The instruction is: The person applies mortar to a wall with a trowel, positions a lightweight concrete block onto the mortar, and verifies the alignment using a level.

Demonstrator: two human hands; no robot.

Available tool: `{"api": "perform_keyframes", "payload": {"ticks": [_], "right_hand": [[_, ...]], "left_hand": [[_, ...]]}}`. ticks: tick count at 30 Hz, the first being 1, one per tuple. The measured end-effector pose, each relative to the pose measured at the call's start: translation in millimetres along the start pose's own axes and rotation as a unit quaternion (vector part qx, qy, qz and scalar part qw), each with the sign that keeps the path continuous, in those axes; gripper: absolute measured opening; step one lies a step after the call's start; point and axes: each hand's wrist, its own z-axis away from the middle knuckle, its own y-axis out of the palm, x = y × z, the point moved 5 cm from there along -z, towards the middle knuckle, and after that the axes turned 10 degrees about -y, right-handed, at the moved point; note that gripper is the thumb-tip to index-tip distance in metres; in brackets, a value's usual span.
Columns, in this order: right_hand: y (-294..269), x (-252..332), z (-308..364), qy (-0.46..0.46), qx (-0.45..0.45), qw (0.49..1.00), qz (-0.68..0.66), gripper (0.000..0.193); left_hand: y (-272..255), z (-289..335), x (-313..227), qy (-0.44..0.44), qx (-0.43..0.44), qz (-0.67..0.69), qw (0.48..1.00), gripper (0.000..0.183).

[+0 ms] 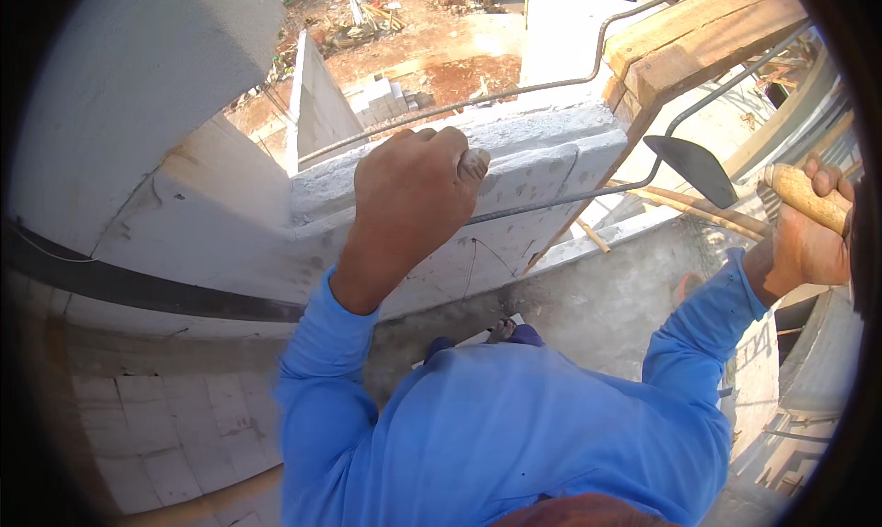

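Note:
My left hand (413,201) is closed in a fist in front of the white block wall (524,182), its thumb along the right side. Whatever its fingers hold, if anything, is hidden. Beside that hand, a lower bent steel bar (551,201) emerges and runs right, then bends upward. A second, upper steel bar (542,89) passes beyond the fist along the wall's top. At far right, my right hand (818,228) grips the wooden handle of a trowel (694,167). Its dark blade points left, overlapping the bent bar in view.
A timber frame (707,35) borders the wall's right end. Pale masonry (147,95) rises on the left. Below is a grey concrete floor (606,297), with my foot (501,330) on it. Wooden poles (698,210) lie toward the right. Stacked blocks (378,100) stand on reddish ground beyond.

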Motion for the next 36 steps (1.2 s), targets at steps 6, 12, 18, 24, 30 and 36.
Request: {"api": "perform_keyframes", "payload": {"ticks": [6, 12, 18, 24, 30, 36], "right_hand": [[195, -8, 168, -0.382, 0.189, 0.904, 0.024, 0.026], [221, -26, 253, -0.337, 0.314, 0.887, -0.039, 0.029], [227, -84, 225, -0.202, 0.402, 0.887, 0.101, 0.035], [229, -126, 219, -0.178, 0.489, 0.808, 0.275, 0.035], [207, -152, 205, -0.167, 0.492, 0.803, 0.293, 0.015], [186, -184, 191, -0.151, 0.448, 0.812, 0.342, 0.009]], "left_hand": [[31, 13, -46, -0.100, 0.282, 0.591, 0.749, 0.049], [21, -9, 4, -0.166, 0.263, 0.523, 0.793, 0.030], [-15, -35, 23, -0.139, 0.365, 0.210, 0.897, 0.038], [-14, -62, 13, -0.093, 0.417, 0.041, 0.903, 0.051], [-20, -74, -6, -0.091, 0.450, 0.255, 0.851, 0.060], [-34, -65, -14, 0.262, 0.229, 0.427, 0.835, 0.102]]}}
